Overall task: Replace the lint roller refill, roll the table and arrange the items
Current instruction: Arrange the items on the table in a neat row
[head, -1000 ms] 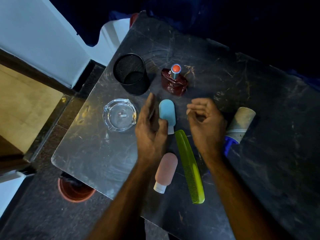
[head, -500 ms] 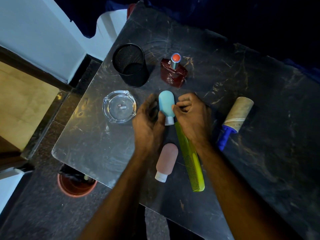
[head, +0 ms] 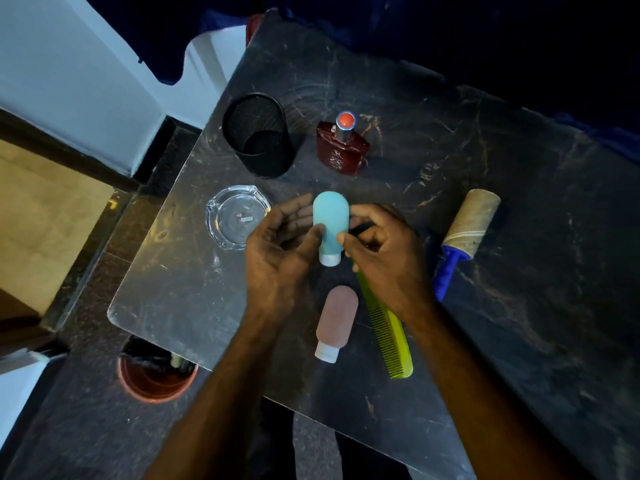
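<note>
A small blue squeeze bottle [head: 330,223] with a white cap is held between both my hands at the middle of the dark table [head: 485,306]. My left hand [head: 277,251] grips its left side with thumb and fingers. My right hand [head: 381,251] pinches its right side. A pink squeeze bottle [head: 336,320] lies just below, cap toward me. A green comb [head: 388,330] lies beside it, its upper end hidden under my right hand. The lint roller [head: 467,230], blue handle and tan roll, lies at the right.
A black mesh cup [head: 258,133] and a dark red perfume bottle [head: 341,147] stand at the back. A glass ashtray [head: 237,216] sits at the left. A brown bin [head: 156,375] stands on the floor below the table's left corner.
My right hand moved left onto the blue bottle and closed on it. Both hands now hold the bottle, lifted slightly off the comb's end.
</note>
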`<state>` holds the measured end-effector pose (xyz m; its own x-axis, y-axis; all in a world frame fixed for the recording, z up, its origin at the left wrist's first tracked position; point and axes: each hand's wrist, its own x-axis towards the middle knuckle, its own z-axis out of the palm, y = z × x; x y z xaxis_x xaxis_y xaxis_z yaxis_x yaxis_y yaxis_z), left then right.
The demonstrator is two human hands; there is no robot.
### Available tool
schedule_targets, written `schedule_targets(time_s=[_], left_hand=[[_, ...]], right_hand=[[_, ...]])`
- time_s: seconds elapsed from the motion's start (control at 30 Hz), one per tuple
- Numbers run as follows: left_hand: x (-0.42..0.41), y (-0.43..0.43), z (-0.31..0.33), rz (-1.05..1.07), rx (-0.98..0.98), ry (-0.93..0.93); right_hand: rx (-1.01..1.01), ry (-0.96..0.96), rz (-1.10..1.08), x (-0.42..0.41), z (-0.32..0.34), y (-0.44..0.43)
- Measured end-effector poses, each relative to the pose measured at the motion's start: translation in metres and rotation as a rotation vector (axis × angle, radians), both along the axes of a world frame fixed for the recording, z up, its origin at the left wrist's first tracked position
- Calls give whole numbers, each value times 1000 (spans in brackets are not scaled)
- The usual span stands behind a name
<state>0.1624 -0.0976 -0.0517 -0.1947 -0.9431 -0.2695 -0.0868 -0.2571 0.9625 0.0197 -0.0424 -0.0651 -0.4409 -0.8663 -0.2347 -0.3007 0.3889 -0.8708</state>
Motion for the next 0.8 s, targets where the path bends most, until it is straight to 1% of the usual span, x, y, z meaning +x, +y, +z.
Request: schedule_targets(time_s=[0.13,0.33,0.47,0.63,0.8], left_hand=[[1,0,1,-6,-45,15],[-17,-15,2,47,-78,71],[-24,-29,0,68,-87,84],[-26,-37,-7,83,-121,37],[-22,-40,-15,73,-136,23]], right_hand=[[-84,39,-54,10,-7,3],[-217,70,-144,19,-14,-23],[-234,112,-144,15,-21,-38],[-240,151,-148,13,-25,-45],[-255,135,-151,16,-24,-44]])
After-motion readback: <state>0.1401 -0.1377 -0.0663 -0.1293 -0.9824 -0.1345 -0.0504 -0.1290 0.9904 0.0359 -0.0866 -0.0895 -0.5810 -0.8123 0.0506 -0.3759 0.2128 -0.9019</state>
